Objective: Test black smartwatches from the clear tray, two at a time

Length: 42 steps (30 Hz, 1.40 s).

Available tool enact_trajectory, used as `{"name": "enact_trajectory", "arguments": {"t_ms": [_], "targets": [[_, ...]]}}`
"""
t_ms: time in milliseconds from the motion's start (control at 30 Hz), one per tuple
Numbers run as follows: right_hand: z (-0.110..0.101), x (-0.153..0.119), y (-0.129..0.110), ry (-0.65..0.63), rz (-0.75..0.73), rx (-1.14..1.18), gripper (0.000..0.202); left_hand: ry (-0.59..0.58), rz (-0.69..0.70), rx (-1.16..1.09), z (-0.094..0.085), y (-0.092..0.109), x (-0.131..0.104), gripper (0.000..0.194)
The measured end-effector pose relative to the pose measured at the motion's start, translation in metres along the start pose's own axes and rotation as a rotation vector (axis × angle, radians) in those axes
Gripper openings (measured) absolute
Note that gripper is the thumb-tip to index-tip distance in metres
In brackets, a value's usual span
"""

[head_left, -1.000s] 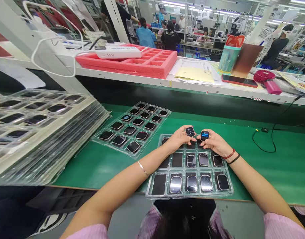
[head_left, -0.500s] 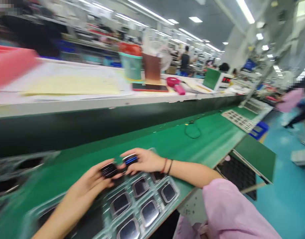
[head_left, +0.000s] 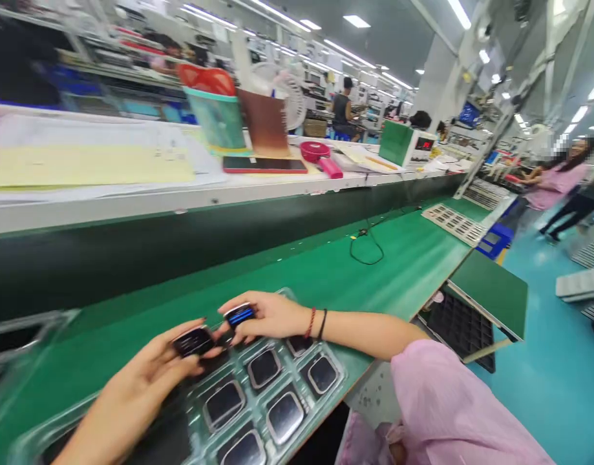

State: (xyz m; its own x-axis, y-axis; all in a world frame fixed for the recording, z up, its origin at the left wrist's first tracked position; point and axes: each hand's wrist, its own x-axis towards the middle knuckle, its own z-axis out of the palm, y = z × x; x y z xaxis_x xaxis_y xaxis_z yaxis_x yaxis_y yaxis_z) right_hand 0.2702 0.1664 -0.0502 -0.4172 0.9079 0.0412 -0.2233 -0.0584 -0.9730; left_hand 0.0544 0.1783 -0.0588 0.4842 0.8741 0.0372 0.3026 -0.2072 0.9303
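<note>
Snugly around smartwatches (head_left: 194, 341), fingers (head_left: 180, 370) of both hands (head_left: 278, 314)

Bright around me | ceiling tubes (head_left: 458, 13) glare upper right | papers (head_left: 88, 158) at left smear | held watch (head_left: 239, 314) shines blue, lower centre | edges stretch

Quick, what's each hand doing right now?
Left hand: closed, fingers gripping a mostly dark watch body.
Right hand: closed, fingers gripping a watch body with blue bars on screen.
</note>
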Motion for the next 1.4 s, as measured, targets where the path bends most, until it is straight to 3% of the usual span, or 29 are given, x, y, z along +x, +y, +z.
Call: {"name": "enact_trajectory", "arguments": {"t_ms": [67,200,400,633,800,1000,1200,1400], "targets": [[0.002,-0.003,0.001,0.023,-0.029,-0.057,0.044,0.043,-0.124,-0.161,0.007,0.022,-0.007,0.049],[0.004,-0.009,0.0,0.023,-0.057,-0.146,0.044,0.048,-0.117,-0.343,0.017,0.041,-0.01,0.059],[0.004,-0.015,-0.002,0.016,-0.118,-0.321,0.041,0.036,-0.055,-0.456,0.017,0.028,-0.012,0.062],[0.006,-0.018,-0.001,0.009,-0.131,-0.369,0.038,0.014,-0.04,-0.427,0.017,0.032,-0.015,0.054],[0.006,-0.018,-0.002,-0.006,-0.135,-0.384,0.045,0.014,-0.029,-0.49,0.017,0.031,-0.016,0.062],[0.008,-0.019,-0.007,0.007,-0.111,-0.419,0.037,0.027,-0.048,-0.428,0.016,0.03,-0.016,0.047],[0.008,-0.018,-0.005,-0.005,-0.121,-0.366,0.04,0.022,-0.043,-0.465,0.017,0.032,-0.016,0.054],[0.008,-0.019,-0.007,0.001,-0.111,-0.378,0.037,0.036,-0.077,-0.405,0.016,0.035,-0.016,0.045]]}}
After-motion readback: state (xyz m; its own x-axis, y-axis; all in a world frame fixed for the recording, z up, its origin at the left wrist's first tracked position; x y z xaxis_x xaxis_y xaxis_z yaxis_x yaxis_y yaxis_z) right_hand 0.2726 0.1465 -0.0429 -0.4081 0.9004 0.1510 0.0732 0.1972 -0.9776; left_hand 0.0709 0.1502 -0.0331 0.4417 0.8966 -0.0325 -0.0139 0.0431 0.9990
